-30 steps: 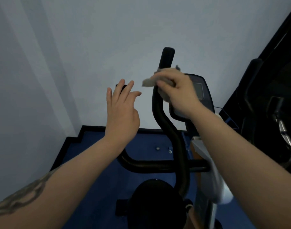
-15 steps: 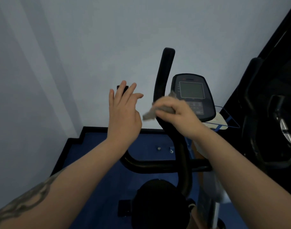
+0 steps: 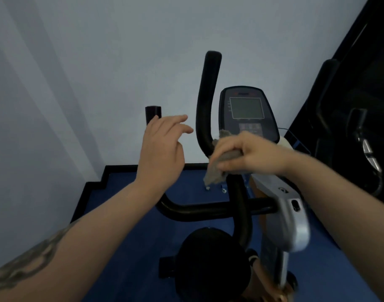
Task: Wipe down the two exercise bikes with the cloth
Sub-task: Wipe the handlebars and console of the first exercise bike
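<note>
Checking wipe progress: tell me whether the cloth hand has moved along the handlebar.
Yes. The right hand with the cloth slid down the handlebar, from beside the console to below it.

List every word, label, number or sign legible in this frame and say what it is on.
None can be read.
Console: a reddish strip above the screen, marks beside it and rows below it, all too blurred to read; the screen shows no figures.
Grey frame cover: a small round emblem, too small and blurred to read.
Cloth, handlebar, seat: no markings visible.
</note>
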